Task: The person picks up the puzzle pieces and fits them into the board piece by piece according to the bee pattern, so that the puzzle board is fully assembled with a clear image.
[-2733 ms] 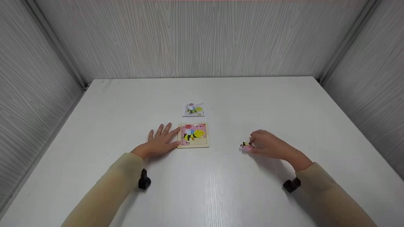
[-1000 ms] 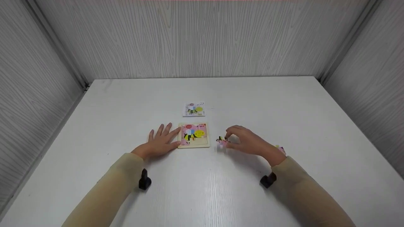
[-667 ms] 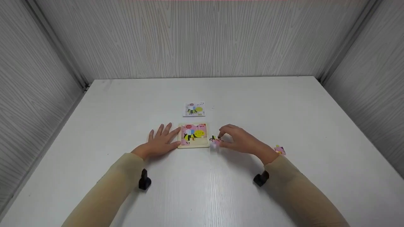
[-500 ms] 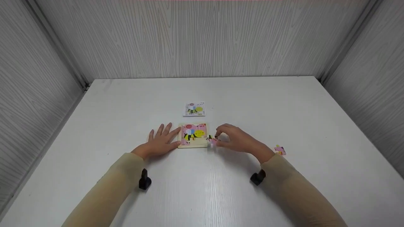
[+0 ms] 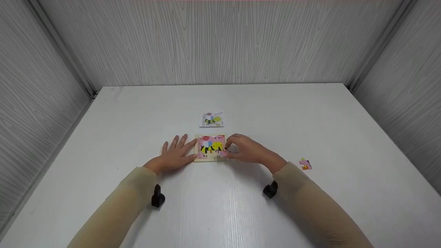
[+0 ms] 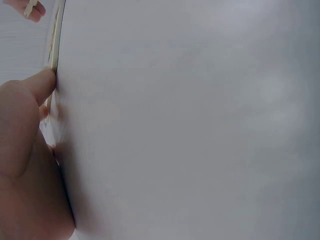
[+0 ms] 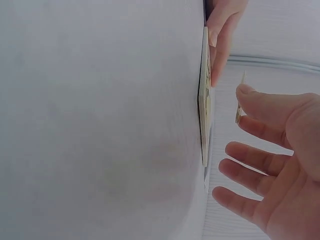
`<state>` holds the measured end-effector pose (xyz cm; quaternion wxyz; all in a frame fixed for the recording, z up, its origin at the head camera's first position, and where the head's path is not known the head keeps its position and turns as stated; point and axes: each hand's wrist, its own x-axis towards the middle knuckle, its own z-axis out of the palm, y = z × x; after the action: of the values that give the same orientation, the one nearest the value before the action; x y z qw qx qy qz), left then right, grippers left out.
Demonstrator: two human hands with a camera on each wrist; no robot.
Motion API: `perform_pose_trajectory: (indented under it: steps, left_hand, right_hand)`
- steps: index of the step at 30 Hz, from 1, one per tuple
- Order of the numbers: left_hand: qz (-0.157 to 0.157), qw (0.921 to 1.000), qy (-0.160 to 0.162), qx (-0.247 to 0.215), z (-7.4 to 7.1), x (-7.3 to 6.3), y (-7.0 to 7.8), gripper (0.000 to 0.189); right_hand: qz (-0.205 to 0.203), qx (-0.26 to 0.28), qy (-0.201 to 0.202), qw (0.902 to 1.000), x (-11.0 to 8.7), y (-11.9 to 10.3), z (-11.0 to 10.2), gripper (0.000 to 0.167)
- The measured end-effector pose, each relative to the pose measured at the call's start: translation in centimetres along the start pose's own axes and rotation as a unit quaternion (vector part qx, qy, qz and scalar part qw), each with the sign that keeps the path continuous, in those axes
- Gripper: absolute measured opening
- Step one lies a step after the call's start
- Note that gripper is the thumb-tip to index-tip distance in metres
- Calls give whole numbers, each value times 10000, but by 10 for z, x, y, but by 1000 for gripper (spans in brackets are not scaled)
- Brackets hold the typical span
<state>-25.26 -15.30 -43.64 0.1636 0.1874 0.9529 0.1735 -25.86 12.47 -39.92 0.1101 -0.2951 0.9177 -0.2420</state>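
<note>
A square wooden puzzle board with a bee picture lies flat on the white table. My left hand rests beside it with fingers spread; thumb and index fingertip touch its left edge. Over the board's lower right part, my right hand pinches a puzzle piece between thumb and index finger. In the right wrist view that puzzle piece is held above the board, apart from it, while the other fingers stay loosely extended. The left wrist view shows my left thumb against the board's edge.
A loose pink puzzle piece lies on the table to the right. Behind the board lies a square card with the same bee picture. Grey wood-grain walls stand at the back and sides.
My right hand has carried the pinched puzzle piece leftward from the right side of the table to over the board. The loose piece at right has come into view. The left hand has stayed still.
</note>
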Motion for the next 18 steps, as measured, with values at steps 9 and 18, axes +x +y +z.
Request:
perform_pose_trajectory:
  steps: [9,18]
  left_hand:
    - [41,10000,25,-43,0,0,0,69]
    - [25,10000,58,-25,-1,-1,1,67]
  right_hand:
    - [-181,-457,-137,9987,15,-7,7,26]
    - [-127,-550,-369,9977,25,-15,14,26]
